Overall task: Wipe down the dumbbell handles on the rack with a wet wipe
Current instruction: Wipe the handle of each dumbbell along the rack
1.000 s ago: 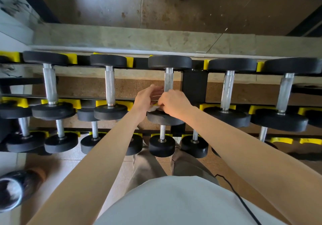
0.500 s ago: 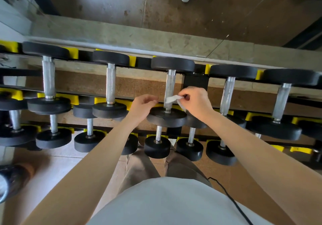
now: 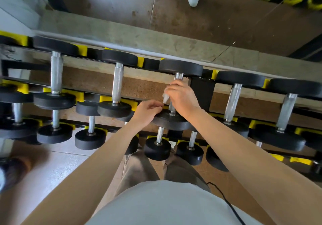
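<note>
White wet wipe [image 3: 165, 98] is pinched by the right fingers [image 3: 174, 87] against the handle [image 3: 178, 76] (apparently knurled steel); it could be snagged and torn.

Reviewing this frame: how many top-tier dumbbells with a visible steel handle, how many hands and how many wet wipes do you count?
top-tier dumbbells: 5
hands, left hand and right hand: 2
wet wipe, held at the middle dumbbell's handle: 1
Total: 8
</note>
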Tool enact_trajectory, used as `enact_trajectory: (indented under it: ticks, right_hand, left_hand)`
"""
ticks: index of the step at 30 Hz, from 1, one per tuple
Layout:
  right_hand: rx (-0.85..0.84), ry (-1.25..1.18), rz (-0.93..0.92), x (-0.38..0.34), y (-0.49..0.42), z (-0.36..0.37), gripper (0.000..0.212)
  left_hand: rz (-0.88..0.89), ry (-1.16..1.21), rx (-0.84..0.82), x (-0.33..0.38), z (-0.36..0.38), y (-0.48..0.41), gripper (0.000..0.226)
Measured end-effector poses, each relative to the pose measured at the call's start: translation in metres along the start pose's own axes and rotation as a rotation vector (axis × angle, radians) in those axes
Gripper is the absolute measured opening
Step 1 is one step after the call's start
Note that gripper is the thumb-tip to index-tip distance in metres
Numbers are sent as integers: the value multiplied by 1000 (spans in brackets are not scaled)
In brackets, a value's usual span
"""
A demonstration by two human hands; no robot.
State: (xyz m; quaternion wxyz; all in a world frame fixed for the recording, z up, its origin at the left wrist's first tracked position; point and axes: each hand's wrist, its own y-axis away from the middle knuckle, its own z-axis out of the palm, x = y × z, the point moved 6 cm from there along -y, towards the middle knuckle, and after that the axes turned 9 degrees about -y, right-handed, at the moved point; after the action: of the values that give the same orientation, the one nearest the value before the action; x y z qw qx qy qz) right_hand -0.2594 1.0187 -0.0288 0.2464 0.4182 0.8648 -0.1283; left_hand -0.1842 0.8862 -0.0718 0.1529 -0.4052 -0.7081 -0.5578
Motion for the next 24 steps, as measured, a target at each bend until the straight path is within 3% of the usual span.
enact_trajectory:
  ticks: [6, 15, 19, 21, 24]
  right_hand:
    - [-373, 101, -21, -8, 5, 3, 23]
    - [-527, 180, -147, -33, 15, 5, 19]
    - [-485, -43, -35, -29, 20, -3, 18]
    - [-421, -266, 145, -23, 21, -14, 20]
    - [-193, -501, 442, -6, 27, -30, 21]
  left_hand:
    - [-8, 74, 38, -1, -5, 0, 16]
    - [-9, 76, 123, 1, -16, 1, 16]
    - [17, 118, 91, 3, -19, 3, 18]
    - [62, 157, 43, 10, -18, 3, 22]
    - [104, 315, -54, 26, -14, 6, 22]
